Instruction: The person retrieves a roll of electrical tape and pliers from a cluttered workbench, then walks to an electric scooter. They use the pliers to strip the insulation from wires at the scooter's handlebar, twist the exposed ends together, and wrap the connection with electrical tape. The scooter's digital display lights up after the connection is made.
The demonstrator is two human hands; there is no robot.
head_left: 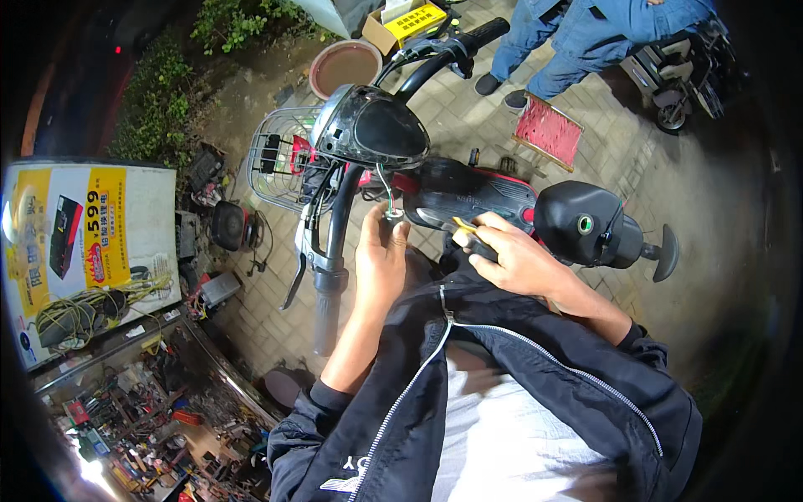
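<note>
My left hand [381, 243] holds a small silver cylindrical part [393, 214], with a thin pale wire running up from it to the black headlight housing [389, 130] of an electric scooter. My right hand [502, 251] grips a yellow-and-black tool [464, 227] a short way right of the silver part; its working end is hard to make out. Beside my left hand are the black handlebar [339, 234] and a brake lever [293, 280]. The black seat [577, 213] lies beyond my right hand, and the dark footboard [456, 188] is behind both hands.
A wire basket [272, 155] is on the scooter's front. A person in blue trousers [560, 46] stands at top right near a red folding stool [548, 130]. A brown basin [343, 67] and cardboard box [397, 25] sit behind. Cluttered tools [150, 427] and a signboard [146, 217] are at left.
</note>
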